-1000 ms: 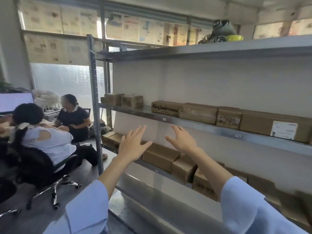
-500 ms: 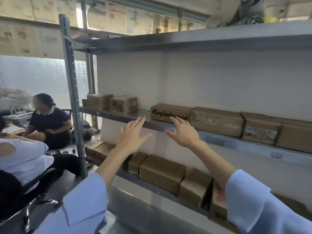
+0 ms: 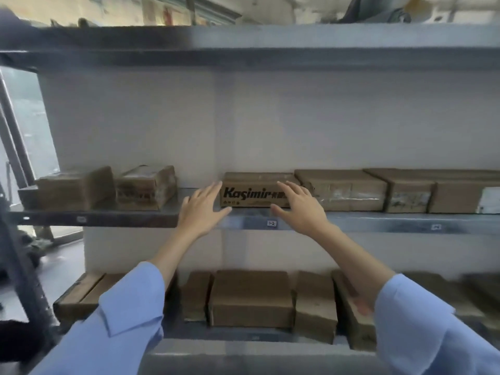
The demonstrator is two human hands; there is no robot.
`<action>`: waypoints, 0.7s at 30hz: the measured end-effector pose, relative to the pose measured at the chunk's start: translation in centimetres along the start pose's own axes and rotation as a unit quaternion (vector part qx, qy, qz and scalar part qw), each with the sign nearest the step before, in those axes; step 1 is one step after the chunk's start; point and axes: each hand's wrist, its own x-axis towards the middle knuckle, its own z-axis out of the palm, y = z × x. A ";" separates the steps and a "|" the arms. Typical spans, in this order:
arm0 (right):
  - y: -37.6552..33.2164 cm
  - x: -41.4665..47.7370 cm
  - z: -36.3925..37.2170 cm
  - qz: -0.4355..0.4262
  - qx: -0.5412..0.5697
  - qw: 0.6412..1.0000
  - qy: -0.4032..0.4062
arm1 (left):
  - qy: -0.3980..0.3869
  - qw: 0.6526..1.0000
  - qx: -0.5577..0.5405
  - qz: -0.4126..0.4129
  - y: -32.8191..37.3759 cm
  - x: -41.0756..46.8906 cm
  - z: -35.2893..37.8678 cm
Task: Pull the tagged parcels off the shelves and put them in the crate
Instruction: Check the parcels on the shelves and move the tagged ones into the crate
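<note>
Head view: nearer shelf [image 3: 378,223] than a second ago. Left grip [image 3: 201,209], right grip [image 3: 300,209] released, flanking Kasimir parcel [image 3: 254,190] at 9 and 3 o'clock; grasp judged next.

Two hands are showing: a left hand [image 3: 201,211] and a right hand [image 3: 301,209]. Six boxes [image 3: 341,190] are sitting on the middle shelf [image 3: 135,219], three tags [image 3: 271,223] are dotting its edge, and at least five more boxes are lying on the lower shelf [image 3: 243,345] — its right end is blurring out.
</note>
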 end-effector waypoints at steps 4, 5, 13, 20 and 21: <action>-0.1 -0.1 0.2 0.024 -0.027 0.999 0.009 | -0.011 0.999 -0.041 0.021 -1.5 3.3 1.4; -0.1 -0.1 0.2 0.027 -0.034 0.999 0.013 | -0.010 0.998 -0.054 0.025 -1.6 4.1 1.7; 0.3 1.2 0.0 0.036 -0.048 0.997 0.045 | 0.023 0.986 -0.150 0.071 -1.8 7.9 4.3; 0.0 2.8 1.4 0.043 -0.042 0.997 0.040 | 0.034 0.978 -0.179 0.101 -3.8 7.7 4.6; -0.1 3.1 1.6 0.044 -0.037 0.998 0.039 | 0.036 0.977 -0.186 0.100 -4.4 7.5 4.5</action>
